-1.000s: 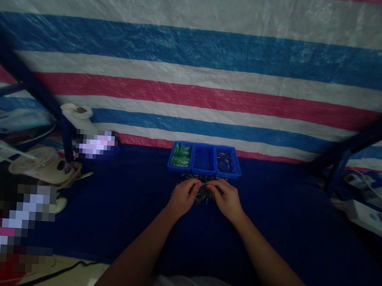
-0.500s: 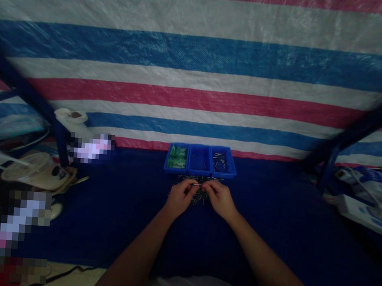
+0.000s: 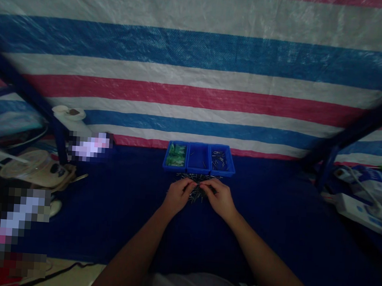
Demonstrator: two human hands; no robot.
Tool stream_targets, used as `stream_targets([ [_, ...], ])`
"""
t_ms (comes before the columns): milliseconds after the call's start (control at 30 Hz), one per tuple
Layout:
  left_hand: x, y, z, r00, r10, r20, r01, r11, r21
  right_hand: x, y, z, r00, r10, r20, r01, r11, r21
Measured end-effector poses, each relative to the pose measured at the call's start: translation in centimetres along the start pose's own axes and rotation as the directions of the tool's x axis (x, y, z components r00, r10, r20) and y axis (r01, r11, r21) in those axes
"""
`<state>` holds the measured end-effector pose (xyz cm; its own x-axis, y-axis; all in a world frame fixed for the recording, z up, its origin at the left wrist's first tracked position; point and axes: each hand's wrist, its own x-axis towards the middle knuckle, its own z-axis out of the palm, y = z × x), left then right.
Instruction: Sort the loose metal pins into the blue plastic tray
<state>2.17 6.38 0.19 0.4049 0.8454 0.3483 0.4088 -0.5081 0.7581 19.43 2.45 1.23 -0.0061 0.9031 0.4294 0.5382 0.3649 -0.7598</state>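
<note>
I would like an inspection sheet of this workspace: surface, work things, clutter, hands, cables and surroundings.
Surface: dark blue table.
Work things: pile of thin pieces near three blue trays; green pieces in the left tray, few thin pieces in the middle, more in the right.
Clutter: plastic container and white roll at left; bag at right.
Hands: left hand and right hand nearly meet over the pile; grip unclear.
Cables: black cable, lower left; white cable at power strip, right.
Surroundings: striped sheet behind.

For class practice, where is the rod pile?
Head view, centre: the rod pile lies in front of the trays, partly hidden by the left hand and right hand.
</note>
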Motion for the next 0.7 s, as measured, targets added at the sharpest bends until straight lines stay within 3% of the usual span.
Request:
stream_targets([
  [300, -0.22, -0.11, 0.38, 0.997, -0.066, -0.034, 0.064, 0.996, -0.068, 0.07, 0.01, -0.16, 0.999, 0.025, 0.045, -0.024, 0.999, -0.027],
  [700, -0.18, -0.34, 0.58, 0.998, -0.060, 0.003, 0.060, 0.993, -0.100, -0.16, 0.40, 0.19, 0.994, 0.111, 0.000, -0.111, 0.994, 0.019],
])
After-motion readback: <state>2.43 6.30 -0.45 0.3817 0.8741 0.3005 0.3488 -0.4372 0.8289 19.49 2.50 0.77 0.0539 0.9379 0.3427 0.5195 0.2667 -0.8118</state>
